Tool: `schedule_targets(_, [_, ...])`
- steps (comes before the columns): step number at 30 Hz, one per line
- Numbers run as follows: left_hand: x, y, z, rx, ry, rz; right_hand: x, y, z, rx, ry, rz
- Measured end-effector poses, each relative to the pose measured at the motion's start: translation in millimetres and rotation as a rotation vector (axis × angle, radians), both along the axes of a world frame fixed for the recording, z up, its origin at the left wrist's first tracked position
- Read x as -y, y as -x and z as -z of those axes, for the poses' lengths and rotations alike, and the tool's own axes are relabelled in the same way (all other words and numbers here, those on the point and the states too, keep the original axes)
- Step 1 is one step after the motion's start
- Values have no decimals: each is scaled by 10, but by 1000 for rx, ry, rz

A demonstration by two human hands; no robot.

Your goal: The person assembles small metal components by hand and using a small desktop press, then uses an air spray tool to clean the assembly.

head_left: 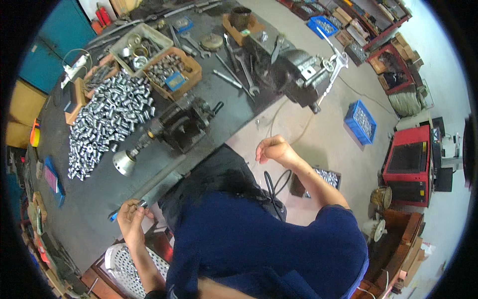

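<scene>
A dark, oily counter [209,94] stands on a pale concrete floor [338,144], with blue crates [360,121] of parts nearby. A heap of shiny metal sleeves [107,119] covers its left side, beside wooden boxes [172,70], wrenches [246,74] and a black vise [181,124]. The left hand [130,219] pinches a small metal sleeve [142,203] at the counter edge. The right hand [274,149], loosely curled and seemingly empty, hangs over the floor.

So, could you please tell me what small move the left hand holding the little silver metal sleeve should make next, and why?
Probably carry the small silver metal sleeve toward the black machine fixture: the left hand pinches it at the bench edge, and the right hand hangs free.
</scene>
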State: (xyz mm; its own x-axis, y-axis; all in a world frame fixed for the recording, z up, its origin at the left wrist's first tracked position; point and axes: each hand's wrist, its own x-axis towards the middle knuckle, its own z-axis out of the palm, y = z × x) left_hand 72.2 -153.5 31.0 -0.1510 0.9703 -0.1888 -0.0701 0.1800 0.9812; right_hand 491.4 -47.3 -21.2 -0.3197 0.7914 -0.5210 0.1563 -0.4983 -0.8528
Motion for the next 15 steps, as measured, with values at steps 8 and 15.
schedule_targets(8, [-47,-37,110,178,-35,8,-369,-655,-930,121,-719,594])
schedule_targets(15, [-53,-51,39,250,-18,-61,-1267,-2395,34,19,-564,916])
